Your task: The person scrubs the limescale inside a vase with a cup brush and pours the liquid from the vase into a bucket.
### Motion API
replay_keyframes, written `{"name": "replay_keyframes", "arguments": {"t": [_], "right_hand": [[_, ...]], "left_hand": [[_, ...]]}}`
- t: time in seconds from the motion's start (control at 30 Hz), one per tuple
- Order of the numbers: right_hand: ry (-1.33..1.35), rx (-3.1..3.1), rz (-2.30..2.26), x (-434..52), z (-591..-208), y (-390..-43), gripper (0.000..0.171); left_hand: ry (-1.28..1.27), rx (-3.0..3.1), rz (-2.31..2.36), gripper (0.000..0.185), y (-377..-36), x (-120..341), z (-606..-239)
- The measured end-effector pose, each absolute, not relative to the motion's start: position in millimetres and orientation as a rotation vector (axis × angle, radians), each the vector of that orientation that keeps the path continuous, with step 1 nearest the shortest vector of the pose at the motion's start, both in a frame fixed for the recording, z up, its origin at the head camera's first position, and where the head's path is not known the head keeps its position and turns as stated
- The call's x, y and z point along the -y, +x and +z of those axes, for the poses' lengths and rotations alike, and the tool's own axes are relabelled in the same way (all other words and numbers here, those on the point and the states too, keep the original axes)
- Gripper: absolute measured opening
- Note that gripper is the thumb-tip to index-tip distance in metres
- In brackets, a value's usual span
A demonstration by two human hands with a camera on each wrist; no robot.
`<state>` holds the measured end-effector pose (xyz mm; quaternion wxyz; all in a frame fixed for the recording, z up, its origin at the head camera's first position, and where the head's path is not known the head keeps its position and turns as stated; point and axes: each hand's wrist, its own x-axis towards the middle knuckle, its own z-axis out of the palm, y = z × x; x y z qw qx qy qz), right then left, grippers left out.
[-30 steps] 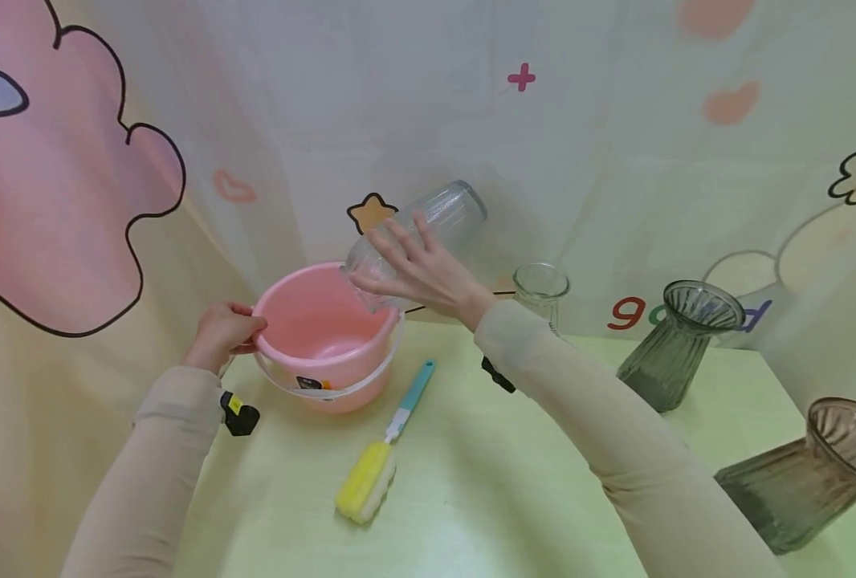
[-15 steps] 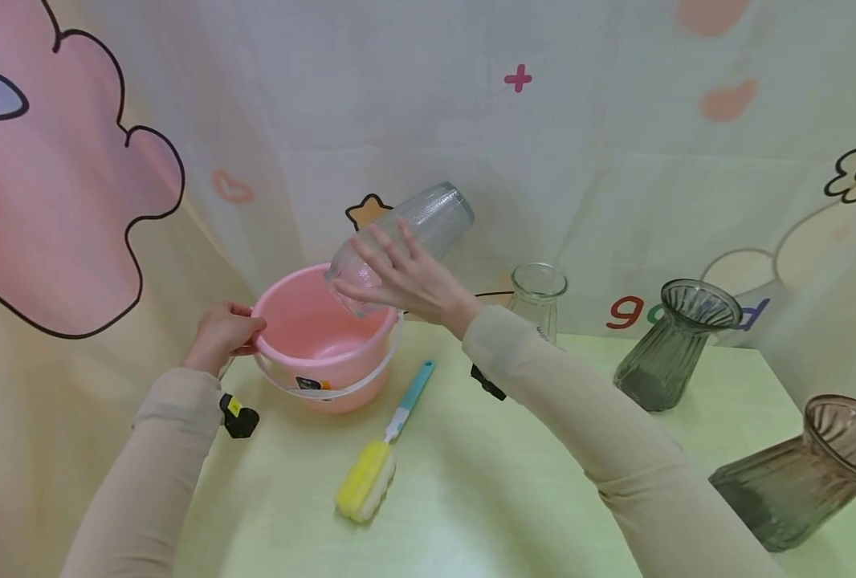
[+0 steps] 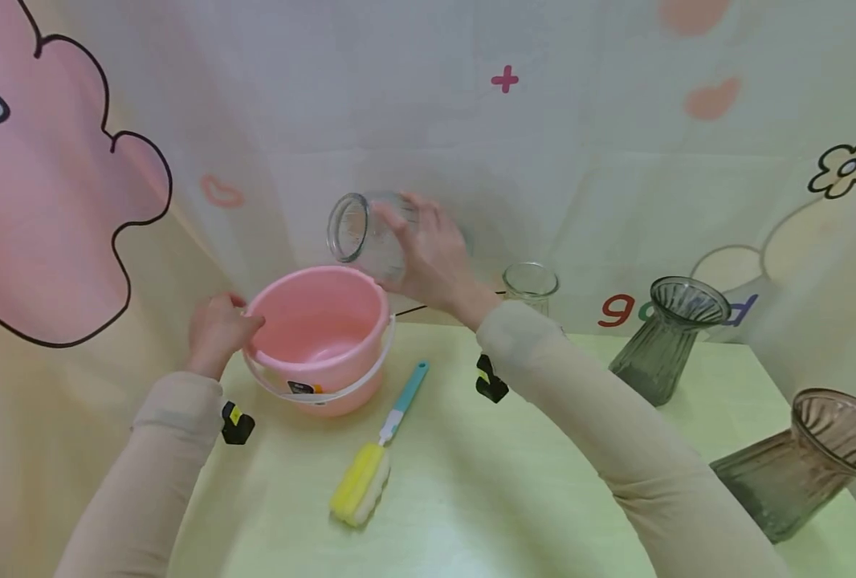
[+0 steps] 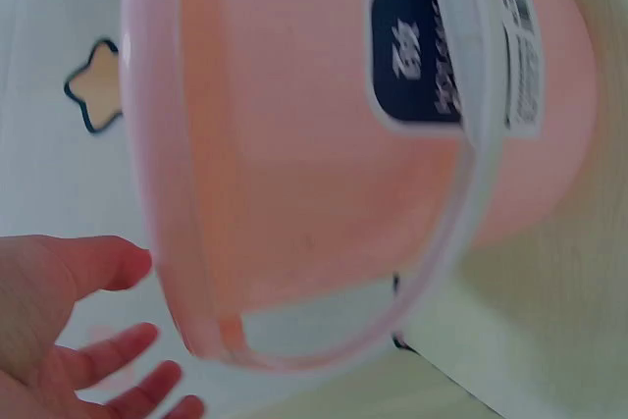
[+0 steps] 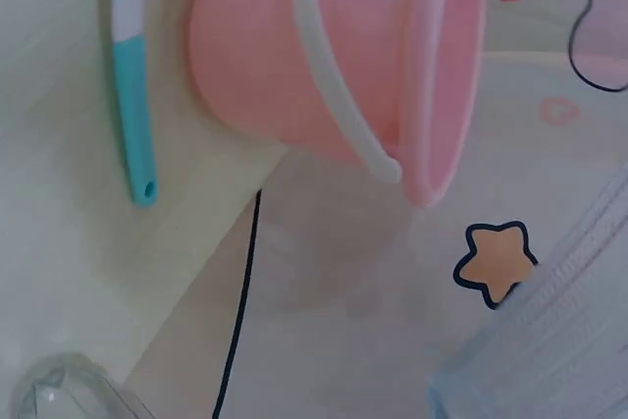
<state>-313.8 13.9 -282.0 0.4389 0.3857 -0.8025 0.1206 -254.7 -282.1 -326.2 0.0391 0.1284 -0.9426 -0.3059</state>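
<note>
The right hand (image 3: 434, 253) curls round a clear glass vase (image 3: 381, 241), tipped sideways above the pink bucket (image 3: 352, 369) near the back-left corner of the pale-green table (image 3: 500, 490); the left hand (image 3: 220, 331), fingers loosely parted, is at the bucket's rim. A dark label (image 4: 417, 56) bears blurred white lettering. The curtain (image 3: 413, 104) behind shows "g" and "d".
</note>
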Motion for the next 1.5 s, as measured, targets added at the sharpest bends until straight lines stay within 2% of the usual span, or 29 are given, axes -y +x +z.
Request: {"name": "replay_keyframes", "arguments": {"t": [0.1, 0.2, 0.37, 0.5, 0.67, 0.83, 1.1, 1.5], "right_hand": [[0.915, 2.109, 0.547, -21, -277, -314, 0.100], [0.856, 2.220, 0.795, -28, -275, -313, 0.104], [0.771, 2.345, 1.055, -38, -279, -313, 0.102], [0.721, 2.408, 1.248, -48, -289, -313, 0.102], [0.658, 2.454, 1.434, -62, -309, -313, 0.102], [0.610, 2.490, 1.499, -76, -338, -314, 0.102], [0.516, 2.539, 1.572, -91, -386, -319, 0.105], [0.518, 2.597, 1.577, -98, -416, -330, 0.103]], "left_hand": [[0.219, 2.801, -0.908, 0.058, -261, 262, -320], [0.014, 2.697, -1.072, 0.067, -267, 233, -314], [-0.284, 2.621, -1.256, 0.081, -263, 178, -305], [-0.400, 2.598, -1.203, 0.094, -266, 139, -308], [-0.407, 2.548, -1.327, 0.104, -278, 108, -330], [-0.401, 2.543, -1.499, 0.103, -285, 90, -360], [-0.278, 2.629, -1.463, 0.104, -292, 72, -400], [-0.185, 2.632, -1.422, 0.108, -304, 61, -433]]}}
